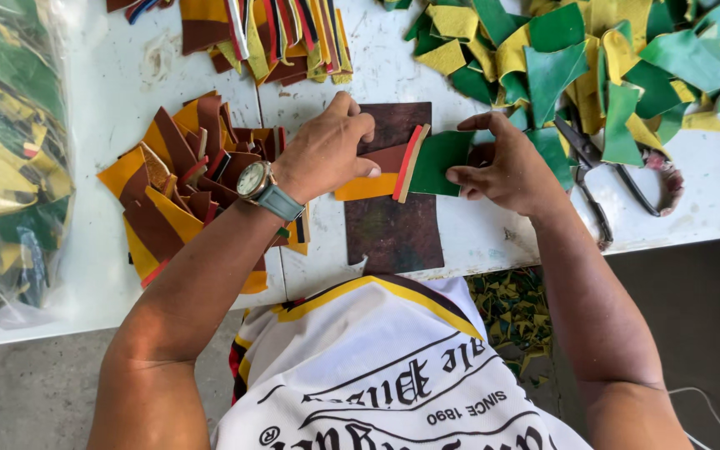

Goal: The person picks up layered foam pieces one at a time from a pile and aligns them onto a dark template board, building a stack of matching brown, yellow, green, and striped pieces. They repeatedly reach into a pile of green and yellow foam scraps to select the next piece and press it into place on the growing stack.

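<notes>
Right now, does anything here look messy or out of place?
Yes: small green and yellow scraps lie scattered on the floor below the table edge. The scissors sit half buried beside the loose green and yellow pile.

Small craft workshop, prob. leather or felt goods. White worktable w/ scuffs & marks, loaded w/ cut pieces: brown/orange pile, green/yellow heap, stack of strips. Dark cutting mat at the table edge, scissors beside the heap. Clear bag of offcuts at one side, scraps on a bare concrete floor.
</notes>
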Demonstrator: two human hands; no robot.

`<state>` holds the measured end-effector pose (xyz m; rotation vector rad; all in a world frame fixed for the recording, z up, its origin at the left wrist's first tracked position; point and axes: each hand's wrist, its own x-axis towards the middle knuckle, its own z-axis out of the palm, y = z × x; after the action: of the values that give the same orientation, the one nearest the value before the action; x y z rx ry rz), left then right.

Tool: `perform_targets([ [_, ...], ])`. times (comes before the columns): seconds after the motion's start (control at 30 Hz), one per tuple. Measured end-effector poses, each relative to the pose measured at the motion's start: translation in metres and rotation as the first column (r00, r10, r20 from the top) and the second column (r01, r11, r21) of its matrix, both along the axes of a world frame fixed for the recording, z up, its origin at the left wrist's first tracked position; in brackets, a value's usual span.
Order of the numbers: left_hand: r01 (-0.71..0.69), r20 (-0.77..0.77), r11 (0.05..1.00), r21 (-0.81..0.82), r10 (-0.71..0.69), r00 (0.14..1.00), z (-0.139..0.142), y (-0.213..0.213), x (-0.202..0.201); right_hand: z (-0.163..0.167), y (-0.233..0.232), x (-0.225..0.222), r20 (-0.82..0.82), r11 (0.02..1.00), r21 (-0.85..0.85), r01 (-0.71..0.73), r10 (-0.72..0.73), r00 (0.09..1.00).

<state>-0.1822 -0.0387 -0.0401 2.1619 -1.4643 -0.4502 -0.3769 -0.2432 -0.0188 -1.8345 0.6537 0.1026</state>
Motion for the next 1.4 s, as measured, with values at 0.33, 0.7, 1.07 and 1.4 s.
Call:
perform_targets([
  [0.33, 0.001, -0.006, 1.0, -0.031, -0.001, 1.0, 0.002, 0.001, 0.001, 0.021, -0.069, -0.027, 0.239, 0.989, -0.102, 0.104, -0.078, 0.968],
  [0.7, -0.037, -0.008, 0.989, 0.144, 0.039, 0.999, 0.008, -0.003, -0.003, 0.026, -0.136, -0.055, 0.528, 0.93, 0.151, 0.336, -0.363, 0.767],
  [1.07, -0.024, 0.004, 0.995, 0.101, 0.024, 1.0, 0.009, -0.002, -0.002, 0.029, -0.19, -0.081, 0.441, 0.884, -0.079, 0.461, -0.383, 0.812],
  [1.4, -0.024, -0.013, 0.992, 0.12, 0.026, 1.0, 0.012, -0.003, -0.001, 0.02, -0.202, -0.053, 0.303, 0.227, -0.928, 0.295, 0.005, 0.953],
])
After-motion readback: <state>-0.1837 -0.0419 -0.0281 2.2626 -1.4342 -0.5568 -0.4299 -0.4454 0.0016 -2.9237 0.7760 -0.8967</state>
